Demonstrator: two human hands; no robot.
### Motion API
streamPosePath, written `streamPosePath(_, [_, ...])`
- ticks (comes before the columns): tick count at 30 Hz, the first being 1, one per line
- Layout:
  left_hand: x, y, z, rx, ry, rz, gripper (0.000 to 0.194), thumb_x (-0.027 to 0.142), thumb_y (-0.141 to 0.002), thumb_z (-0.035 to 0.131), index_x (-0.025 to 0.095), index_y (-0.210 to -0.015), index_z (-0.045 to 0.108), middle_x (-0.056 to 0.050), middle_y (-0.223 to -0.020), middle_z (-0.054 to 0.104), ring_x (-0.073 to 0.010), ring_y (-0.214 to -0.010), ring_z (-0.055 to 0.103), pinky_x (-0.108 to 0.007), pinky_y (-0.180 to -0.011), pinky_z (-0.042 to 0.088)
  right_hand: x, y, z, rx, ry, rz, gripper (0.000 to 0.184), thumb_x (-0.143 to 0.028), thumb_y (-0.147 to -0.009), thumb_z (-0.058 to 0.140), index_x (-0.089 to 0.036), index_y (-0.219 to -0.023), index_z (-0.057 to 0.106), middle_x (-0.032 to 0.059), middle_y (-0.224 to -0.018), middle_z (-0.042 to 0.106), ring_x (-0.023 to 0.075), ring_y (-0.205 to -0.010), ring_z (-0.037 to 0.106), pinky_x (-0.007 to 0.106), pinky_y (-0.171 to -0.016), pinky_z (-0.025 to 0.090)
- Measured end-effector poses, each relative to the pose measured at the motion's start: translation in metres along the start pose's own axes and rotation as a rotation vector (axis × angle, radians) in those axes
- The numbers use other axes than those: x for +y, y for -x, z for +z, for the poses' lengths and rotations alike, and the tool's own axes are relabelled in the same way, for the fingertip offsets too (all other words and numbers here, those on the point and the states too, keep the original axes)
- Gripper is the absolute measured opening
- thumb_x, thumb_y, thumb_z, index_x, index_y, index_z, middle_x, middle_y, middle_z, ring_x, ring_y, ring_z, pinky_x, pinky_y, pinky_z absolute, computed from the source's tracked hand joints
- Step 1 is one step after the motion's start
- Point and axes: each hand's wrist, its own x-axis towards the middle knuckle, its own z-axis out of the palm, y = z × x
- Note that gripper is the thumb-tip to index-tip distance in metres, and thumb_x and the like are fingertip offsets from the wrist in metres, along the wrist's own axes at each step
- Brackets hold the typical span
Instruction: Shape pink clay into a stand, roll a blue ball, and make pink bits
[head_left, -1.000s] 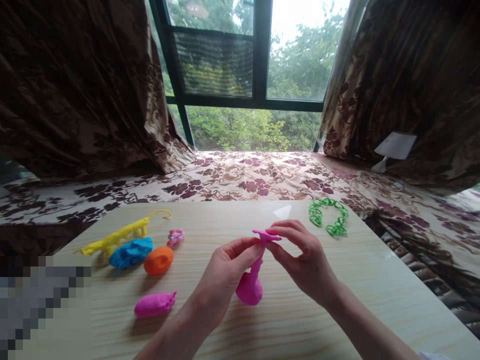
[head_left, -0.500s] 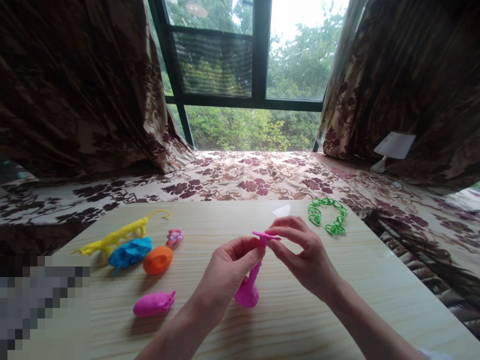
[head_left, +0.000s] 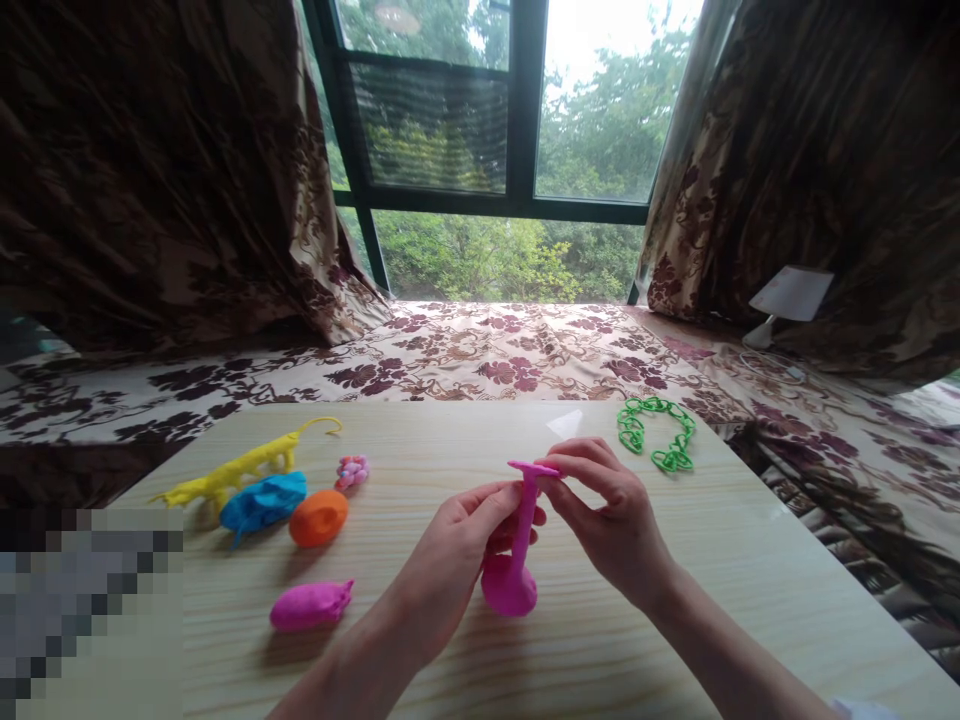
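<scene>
Both my hands hold a pink soft toy (head_left: 514,560) with a long thin neck and a round bulb at the bottom, above the wooden table (head_left: 705,560). My left hand (head_left: 457,560) pinches the neck about halfway down, fingers closed round it. My right hand (head_left: 607,510) pinches the flat flared top of the toy between thumb and fingers. The bulb hangs close to the tabletop.
On the left of the table lie a yellow long-tailed toy animal (head_left: 240,468), a blue toy (head_left: 262,500), an orange ring-shaped toy (head_left: 319,518), a small pink-and-white beaded piece (head_left: 352,469) and a pink mouse-like toy (head_left: 309,605). A green chain (head_left: 656,432) lies far right. Flowered cloth and curtains surround.
My left hand has slid down the toy's neck, and the neck now stands straighter and stretched longer. The right hand has stayed at the top.
</scene>
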Motion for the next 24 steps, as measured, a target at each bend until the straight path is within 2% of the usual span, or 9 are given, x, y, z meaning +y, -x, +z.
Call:
streamPosePath(4, [0.0035,0.0005,0.0037,0.069,-0.052,0.040,0.030,0.037,-0.074,0.060,0.017,-0.097,0.067,-0.004,-0.074,0.062,-0.0111,-0.067,0.049,-0.022,-0.060,0.035,0.0004,-0.0002,-0.0015,-0.050,0.018,0.006,0.023,-0.018,-0.079,0.058,-0.024,-0.101,0.062,0.0051,-0.096,0.058,0.0193,-0.093,0.051,0.035,-0.081,0.045])
streamPosePath(7, [0.0051,0.0014,0.0065,0.118,-0.090,0.045,0.031,0.038,-0.072,0.063,0.018,-0.094,0.068,-0.003,-0.071,0.062,-0.0111,-0.064,0.048,-0.022,-0.058,0.034,0.0002,-0.0012,-0.0037,-0.072,0.022,-0.007,0.020,-0.017,-0.079,0.057,-0.024,-0.097,0.063,0.0048,-0.094,0.058,0.0193,-0.091,0.051,0.035,-0.080,0.045])
streamPosePath(9, [0.0044,0.0016,0.0061,0.113,-0.089,0.033,0.029,0.038,-0.073,0.061,0.017,-0.091,0.069,-0.003,-0.070,0.062,-0.0130,-0.068,0.051,-0.024,-0.062,0.035,0.0000,-0.0018,-0.0043,-0.083,0.025,-0.014,0.016,-0.016,-0.080,0.056,-0.023,-0.092,0.065,0.0044,-0.091,0.059,0.0188,-0.090,0.051,0.035,-0.079,0.045])
streamPosePath(13, [0.0015,-0.0001,0.0033,0.033,-0.033,0.048,0.027,0.038,-0.077,0.057,0.017,-0.087,0.070,-0.004,-0.071,0.063,-0.0149,-0.074,0.053,-0.027,-0.073,0.038,-0.0003,-0.0022,-0.0041,-0.081,0.024,-0.017,0.015,-0.015,-0.081,0.055,-0.023,-0.088,0.066,0.0037,-0.089,0.061,0.0182,-0.089,0.051,0.034,-0.081,0.044])
streamPosePath(20, [0.0012,-0.0013,0.0059,0.133,-0.028,0.021,0.029,0.037,-0.070,0.065,0.017,-0.091,0.067,-0.001,-0.068,0.059,-0.0094,-0.060,0.047,-0.022,-0.056,0.032,0.0014,-0.0013,-0.0048,-0.056,0.026,-0.020,0.024,-0.018,-0.078,0.059,-0.026,-0.100,0.063,0.0049,-0.099,0.058,0.0201,-0.095,0.051,0.037,-0.083,0.044])
streamPosePath(24, [-0.0017,-0.0016,0.0018,0.075,0.014,0.017,0.030,0.039,-0.073,0.061,0.018,-0.093,0.067,-0.001,-0.072,0.060,-0.0102,-0.063,0.048,-0.022,-0.058,0.034,0.0008,-0.0013,-0.0044,-0.068,0.006,-0.017,0.020,-0.017,-0.079,0.058,-0.026,-0.096,0.064,0.0045,-0.095,0.058,0.0194,-0.092,0.052,0.036,-0.081,0.045])
